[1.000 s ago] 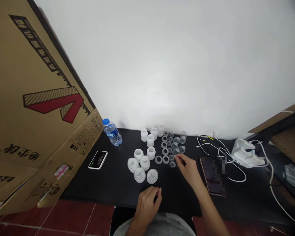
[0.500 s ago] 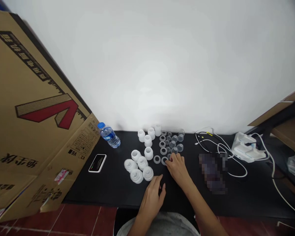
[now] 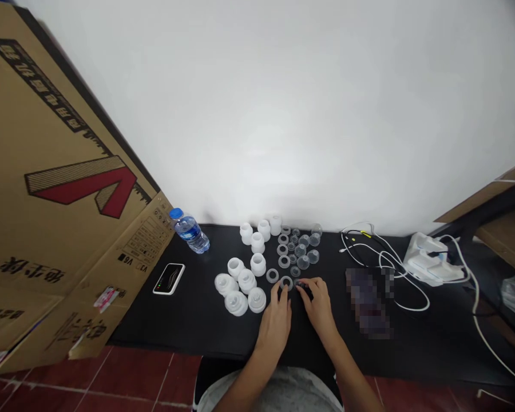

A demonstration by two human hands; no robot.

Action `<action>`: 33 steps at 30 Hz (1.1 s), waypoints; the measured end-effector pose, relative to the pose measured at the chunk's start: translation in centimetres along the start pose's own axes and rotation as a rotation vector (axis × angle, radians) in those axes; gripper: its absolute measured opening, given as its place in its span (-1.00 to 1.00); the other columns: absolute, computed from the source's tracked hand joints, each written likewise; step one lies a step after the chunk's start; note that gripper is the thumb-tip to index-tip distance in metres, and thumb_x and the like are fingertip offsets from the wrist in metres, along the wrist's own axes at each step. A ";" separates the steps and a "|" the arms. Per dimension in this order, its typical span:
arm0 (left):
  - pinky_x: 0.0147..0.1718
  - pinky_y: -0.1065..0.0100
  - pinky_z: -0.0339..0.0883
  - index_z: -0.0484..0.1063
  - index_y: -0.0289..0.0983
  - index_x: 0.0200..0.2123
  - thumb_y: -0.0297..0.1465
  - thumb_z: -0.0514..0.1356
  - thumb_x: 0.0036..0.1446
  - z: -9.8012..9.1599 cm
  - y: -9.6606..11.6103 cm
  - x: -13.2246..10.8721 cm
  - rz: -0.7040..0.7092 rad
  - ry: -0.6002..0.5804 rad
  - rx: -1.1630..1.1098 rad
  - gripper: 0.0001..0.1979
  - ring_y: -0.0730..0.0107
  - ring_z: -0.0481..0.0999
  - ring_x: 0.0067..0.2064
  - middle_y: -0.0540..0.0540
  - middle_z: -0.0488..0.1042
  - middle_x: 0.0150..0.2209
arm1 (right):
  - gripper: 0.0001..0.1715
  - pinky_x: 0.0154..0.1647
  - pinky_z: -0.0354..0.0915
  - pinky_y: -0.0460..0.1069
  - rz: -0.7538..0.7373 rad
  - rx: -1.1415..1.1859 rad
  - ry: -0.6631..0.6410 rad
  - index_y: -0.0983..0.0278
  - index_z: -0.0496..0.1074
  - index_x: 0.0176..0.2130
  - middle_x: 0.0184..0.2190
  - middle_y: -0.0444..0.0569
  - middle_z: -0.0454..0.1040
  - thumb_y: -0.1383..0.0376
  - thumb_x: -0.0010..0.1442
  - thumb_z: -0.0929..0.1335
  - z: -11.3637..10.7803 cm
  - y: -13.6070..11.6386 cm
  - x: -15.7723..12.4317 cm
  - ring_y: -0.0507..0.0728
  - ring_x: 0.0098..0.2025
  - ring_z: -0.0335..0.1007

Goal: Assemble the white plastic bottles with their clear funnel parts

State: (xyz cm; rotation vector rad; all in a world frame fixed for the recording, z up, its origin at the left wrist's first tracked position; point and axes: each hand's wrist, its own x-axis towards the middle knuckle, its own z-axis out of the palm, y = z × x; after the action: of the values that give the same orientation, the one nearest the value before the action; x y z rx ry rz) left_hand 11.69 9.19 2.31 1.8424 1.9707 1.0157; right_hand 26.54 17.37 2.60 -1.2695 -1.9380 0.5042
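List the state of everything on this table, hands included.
Left hand: fingertips at a clear ring
Right hand: fingertips at a small disc, grip unclear
Some white cups: open on top
Other white cups: clear pieces in their tops
Water bottle: capped
White device: flat, lights lit
Cables: loosely looped
Power strip: cord attached

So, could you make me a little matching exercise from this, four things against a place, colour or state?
Column one:
1. Left hand
2. Right hand
3. Bottle cap
4. Cardboard box

Column two:
A. Blue
B. At the picture's left edge
C. Fingertips at a small round part, just right of a flat ring
D. Fingertips at that flat ring

Right pairs: 1-D, 2-C, 3-A, 4-B
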 end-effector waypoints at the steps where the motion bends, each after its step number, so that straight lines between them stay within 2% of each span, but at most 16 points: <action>1: -0.09 0.15 0.71 0.38 -0.16 0.39 -0.50 0.12 0.46 0.1 0.0 -0.1 -0.011 -0.003 0.005 -0.52 0.03 0.75 0.01 -0.33 0.39 0.38 | -0.63 -0.01 0.48 0.22 0.016 0.042 0.019 0.19 0.60 -0.03 -0.13 0.13 0.55 0.04 0.55 0.30 -0.1 -0.1 -0.1 0.32 -0.06 0.51; 4: -0.04 0.11 0.69 0.48 -0.17 0.22 -0.48 0.15 0.46 0.0 0.1 -0.4 -0.042 0.017 -0.036 -0.67 0.02 0.73 0.04 -0.30 0.46 0.31 | -0.57 -0.04 0.53 0.18 0.084 0.176 0.027 0.20 0.55 0.01 -0.02 0.17 0.60 -0.05 0.53 0.31 -0.6 -0.7 -0.3 0.31 -0.03 0.58; 8: 0.07 0.07 0.64 0.48 -0.17 0.07 -0.39 0.13 0.53 -0.9 0.1 -0.8 -0.071 0.042 -0.255 -0.83 0.06 0.67 0.14 -0.26 0.51 0.22 | -0.56 -0.09 0.57 0.12 0.177 0.279 -0.051 0.22 0.54 0.02 -0.13 0.10 0.68 -0.07 0.49 0.36 -1.4 -1.4 -0.7 0.24 -0.18 0.66; 12: -0.03 0.17 0.65 0.44 -0.18 0.03 -0.26 0.11 0.56 -1.6 0.0 -0.9 -0.094 0.032 -0.494 -0.83 0.14 0.65 0.11 -0.28 0.51 0.20 | -0.59 -0.22 0.57 0.09 0.174 0.273 -0.106 0.22 0.59 -0.04 -0.25 0.05 0.67 -0.03 0.35 0.47 -1.4 -2.0 -0.9 0.21 -0.31 0.62; 16: 0.04 0.16 0.63 0.43 -0.18 0.00 -0.21 0.13 0.54 -1.4 -0.3 -0.9 -0.084 0.039 -0.616 -0.81 0.11 0.60 0.21 -0.27 0.49 0.23 | -0.60 -0.30 0.53 0.05 0.220 0.382 -0.176 0.20 0.57 -0.01 -0.32 -0.03 0.66 0.05 0.26 0.52 -1.1 -2.8 -1.0 0.19 -0.36 0.59; 19: 0.09 0.11 0.62 0.39 -0.18 0.13 -0.22 0.15 0.54 -1.0 -0.6 -1.2 -0.114 0.052 -0.677 -0.77 0.10 0.61 0.21 -0.30 0.49 0.24 | -0.55 -0.19 0.55 0.07 0.241 0.571 -0.239 0.18 0.54 0.04 -0.23 0.02 0.69 0.05 0.25 0.54 -1.2 -3.2 -0.9 0.21 -0.26 0.64; 22: 0.08 0.09 0.63 0.23 -0.17 0.38 -0.23 0.17 0.53 -0.7 -0.7 -1.3 -0.151 0.053 -0.711 -0.55 0.12 0.63 0.17 -0.32 0.47 0.27 | -0.47 0.00 0.56 0.16 0.312 0.762 -0.334 0.15 0.49 0.11 -0.14 0.08 0.71 -0.01 0.27 0.54 -1.5 -3.4 -0.9 0.29 -0.09 0.69; 24: 0.09 0.08 0.63 0.18 -0.13 0.45 -0.23 0.18 0.53 -0.8 -0.8 -1.2 -0.146 0.034 -0.693 -0.47 0.12 0.62 0.18 -0.31 0.46 0.29 | -0.41 0.12 0.53 0.23 0.356 0.837 -0.389 0.12 0.44 0.20 -0.08 0.10 0.71 -0.03 0.30 0.52 -1.8 -3.4 -1.0 0.32 0.01 0.69; 28: 0.07 0.09 0.64 0.33 -0.11 0.38 -0.20 0.17 0.53 -1.0 -0.9 -0.8 -0.126 0.018 -0.670 -0.56 0.10 0.62 0.16 -0.24 0.51 0.19 | -0.28 0.25 0.45 0.32 0.378 0.877 -0.468 0.06 0.34 0.36 0.02 0.12 0.69 -0.05 0.35 0.48 -2.3 -3.8 -1.7 0.36 0.09 0.67; 33: -0.02 0.12 0.67 0.43 -0.13 0.29 -0.19 0.20 0.51 -0.9 -1.0 -0.6 -0.126 0.067 -0.709 -0.62 0.09 0.64 0.07 -0.18 0.53 0.09 | -0.26 0.33 0.34 0.34 0.376 0.923 -0.523 0.06 0.38 0.34 0.11 0.16 0.65 -0.09 0.31 0.50 -2.7 -4.3 -2.1 0.43 0.18 0.58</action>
State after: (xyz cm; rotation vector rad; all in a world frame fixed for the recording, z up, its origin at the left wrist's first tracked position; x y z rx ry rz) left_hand 10.50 8.37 2.16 1.2881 1.4481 1.4954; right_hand 26.43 13.44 6.42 -0.9009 -1.4756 1.8150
